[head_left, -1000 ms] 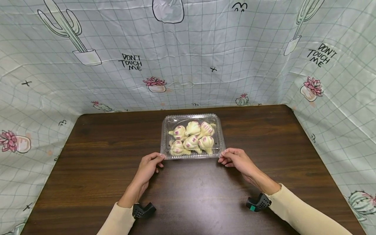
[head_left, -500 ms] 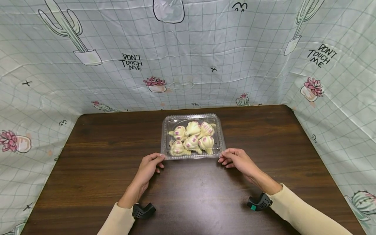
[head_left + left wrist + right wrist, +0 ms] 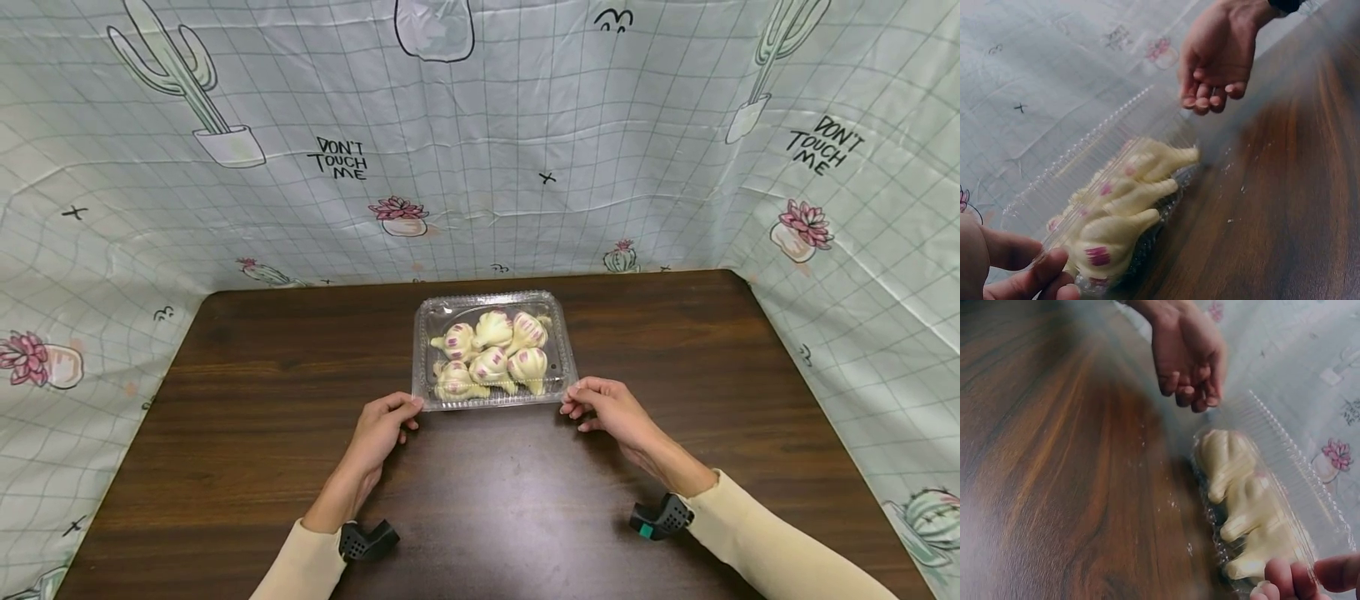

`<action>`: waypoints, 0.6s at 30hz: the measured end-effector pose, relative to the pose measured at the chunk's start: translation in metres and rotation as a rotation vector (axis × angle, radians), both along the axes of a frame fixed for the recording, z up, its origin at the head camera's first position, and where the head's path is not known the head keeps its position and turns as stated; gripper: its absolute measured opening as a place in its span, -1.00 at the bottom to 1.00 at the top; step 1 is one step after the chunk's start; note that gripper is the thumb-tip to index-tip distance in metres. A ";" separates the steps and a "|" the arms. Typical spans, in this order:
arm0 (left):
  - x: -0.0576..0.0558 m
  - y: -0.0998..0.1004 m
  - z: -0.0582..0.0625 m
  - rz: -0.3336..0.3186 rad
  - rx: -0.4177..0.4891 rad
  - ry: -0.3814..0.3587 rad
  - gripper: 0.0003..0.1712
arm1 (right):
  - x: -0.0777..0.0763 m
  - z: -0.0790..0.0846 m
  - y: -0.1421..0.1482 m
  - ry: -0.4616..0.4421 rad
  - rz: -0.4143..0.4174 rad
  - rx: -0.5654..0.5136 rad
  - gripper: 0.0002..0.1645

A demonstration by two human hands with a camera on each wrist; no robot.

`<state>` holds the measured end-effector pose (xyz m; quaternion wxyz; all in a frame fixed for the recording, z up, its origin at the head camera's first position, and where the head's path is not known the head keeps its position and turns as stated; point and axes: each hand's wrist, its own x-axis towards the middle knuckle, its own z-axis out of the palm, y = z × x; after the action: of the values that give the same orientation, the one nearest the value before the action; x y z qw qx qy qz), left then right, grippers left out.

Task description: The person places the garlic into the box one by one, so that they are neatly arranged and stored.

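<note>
A clear plastic clamshell container (image 3: 491,298) lies at the back middle of the table, holding several cream garlic bulbs (image 3: 491,367) with purple streaks. The bulbs sit in two rows under the see-through lid (image 3: 1088,159). My left hand (image 3: 380,429) pinches the container's front left corner between thumb and fingers. At the front right corner, my right hand (image 3: 617,414) pinches the plastic edge the same way. In the right wrist view the thumb and fingertips (image 3: 1280,575) meet on the lid's edge, close beside one garlic bulb (image 3: 1260,550).
The dark wooden table (image 3: 480,500) fills the lower half. A pale sheet (image 3: 480,125) printed with cacti and a grid hangs behind it and along both sides. Each wrist carries a black device (image 3: 663,517) below a cream sleeve (image 3: 772,537).
</note>
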<state>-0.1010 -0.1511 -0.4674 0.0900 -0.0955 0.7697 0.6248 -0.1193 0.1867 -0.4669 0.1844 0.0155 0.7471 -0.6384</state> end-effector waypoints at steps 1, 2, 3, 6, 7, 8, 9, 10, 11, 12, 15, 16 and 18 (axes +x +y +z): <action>0.000 0.000 0.000 -0.002 0.007 -0.003 -0.77 | 0.000 0.000 0.000 0.003 0.002 0.004 -0.73; 0.000 0.000 0.000 -0.006 0.013 -0.007 -0.76 | 0.000 -0.001 0.000 0.006 0.006 0.008 -0.72; 0.000 0.000 0.000 -0.013 0.020 -0.012 -0.75 | 0.001 -0.001 0.001 0.009 0.011 0.012 -0.71; 0.000 -0.002 -0.001 -0.047 0.029 -0.020 -0.73 | 0.000 -0.001 0.003 0.016 0.027 0.028 -0.69; 0.000 -0.003 -0.001 -0.061 0.028 -0.026 -0.72 | -0.001 0.000 0.004 0.015 0.035 0.036 -0.68; 0.000 -0.004 -0.001 -0.075 0.027 -0.033 -0.71 | -0.001 0.000 0.006 0.019 0.049 0.048 -0.66; 0.000 -0.005 0.000 -0.090 0.025 -0.037 -0.70 | -0.001 0.000 0.007 0.019 0.054 0.061 -0.65; -0.001 -0.007 0.000 -0.101 0.024 -0.044 -0.70 | -0.001 0.001 0.009 0.020 0.059 0.073 -0.65; 0.000 -0.008 0.000 -0.110 0.022 -0.051 -0.70 | -0.002 0.001 0.011 0.019 0.058 0.084 -0.64; -0.001 -0.009 0.001 -0.117 0.020 -0.054 -0.69 | -0.002 0.002 0.013 0.021 0.059 0.096 -0.63; -0.002 -0.014 0.001 -0.138 0.009 -0.058 -0.66 | -0.003 0.004 0.019 0.030 0.050 0.124 -0.60; -0.002 -0.016 0.001 -0.140 0.006 -0.059 -0.66 | -0.003 0.004 0.021 0.036 0.049 0.131 -0.59; -0.002 -0.020 0.001 -0.145 -0.002 -0.059 -0.65 | -0.004 0.005 0.027 0.048 0.046 0.143 -0.58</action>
<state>-0.1032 -0.1709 -0.4664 0.1578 -0.0581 0.7722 0.6127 -0.1232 0.2133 -0.4619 0.1796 -0.0040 0.7953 -0.5790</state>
